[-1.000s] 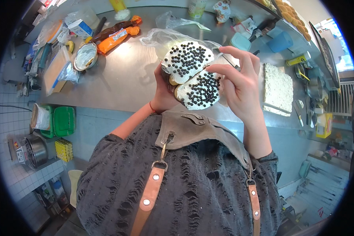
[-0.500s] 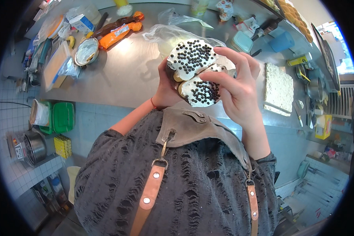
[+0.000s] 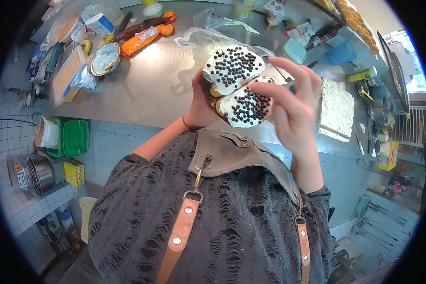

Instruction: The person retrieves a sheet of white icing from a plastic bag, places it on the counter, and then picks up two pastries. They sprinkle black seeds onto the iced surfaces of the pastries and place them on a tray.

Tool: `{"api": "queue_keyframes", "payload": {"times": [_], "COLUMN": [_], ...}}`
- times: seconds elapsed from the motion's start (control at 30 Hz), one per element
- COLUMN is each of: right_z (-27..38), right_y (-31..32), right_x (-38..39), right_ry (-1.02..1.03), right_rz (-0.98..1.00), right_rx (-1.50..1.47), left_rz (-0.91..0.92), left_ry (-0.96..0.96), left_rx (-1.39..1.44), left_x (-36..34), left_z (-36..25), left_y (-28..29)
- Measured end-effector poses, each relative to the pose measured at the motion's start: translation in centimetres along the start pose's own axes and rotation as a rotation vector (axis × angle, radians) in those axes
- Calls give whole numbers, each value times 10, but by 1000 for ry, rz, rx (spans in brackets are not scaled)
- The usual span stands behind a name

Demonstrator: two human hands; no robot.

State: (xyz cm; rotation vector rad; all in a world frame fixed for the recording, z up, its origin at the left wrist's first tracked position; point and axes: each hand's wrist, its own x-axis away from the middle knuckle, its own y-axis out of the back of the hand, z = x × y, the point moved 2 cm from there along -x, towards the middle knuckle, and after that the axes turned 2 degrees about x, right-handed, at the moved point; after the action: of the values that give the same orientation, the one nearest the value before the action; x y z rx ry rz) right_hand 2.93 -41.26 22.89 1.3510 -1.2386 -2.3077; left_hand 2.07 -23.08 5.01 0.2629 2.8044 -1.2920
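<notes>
My left hand (image 3: 199, 108) grips a two-lobed pastry (image 3: 232, 67) from its left and underside, most of the fingers hidden behind it. Both cream-covered lobes carry many small dark balls, with a pale base showing at the seam. My right hand (image 3: 292, 100) is at the pastry's right side, fingers apart and curved, slightly blurred; the index fingertip rests at or just over the lower lobe (image 3: 241, 111) near the seam, and its thumb is partly hidden. A crumpled clear plastic bag (image 3: 189, 40) lies on the steel table (image 3: 142, 94) beyond the pastry.
At back left are a bowl of white cream (image 3: 104, 59), orange piping bags (image 3: 144, 42) and packages (image 3: 66, 80). A speckled white slab (image 3: 336, 109) lies right, near utensils (image 3: 361, 137). Rolls (image 3: 359, 26) sit on a shelf. Green bins (image 3: 75, 138) stand below at left.
The pastry and both hands have shifted slightly right and up in the picture. My right fingers have moved a little over the cream; the hold of my left hand looks the same.
</notes>
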Motion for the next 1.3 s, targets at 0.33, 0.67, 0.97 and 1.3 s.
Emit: {"api": "queue_keyframes", "payload": {"times": [0.33, 0.67, 0.97, 1.3], "right_z": [-90, -85, -82, 17], "right_y": [20, -17, -26, -182], "right_x": [113, 200, 160, 25], "right_ry": [-688, -697, -590, -176], "right_rz": [-231, -30, -134, 153], "right_rx": [303, 214, -354, -939], "left_rz": [-206, -309, -390, -426], "left_ry": [-430, -482, -566, -696], "left_rx": [-685, -666, -625, -869], "left_x": [6, 0, -21, 37], "left_z": [-2, -7, -18, -59], "left_y": [51, 89, 27, 30]}}
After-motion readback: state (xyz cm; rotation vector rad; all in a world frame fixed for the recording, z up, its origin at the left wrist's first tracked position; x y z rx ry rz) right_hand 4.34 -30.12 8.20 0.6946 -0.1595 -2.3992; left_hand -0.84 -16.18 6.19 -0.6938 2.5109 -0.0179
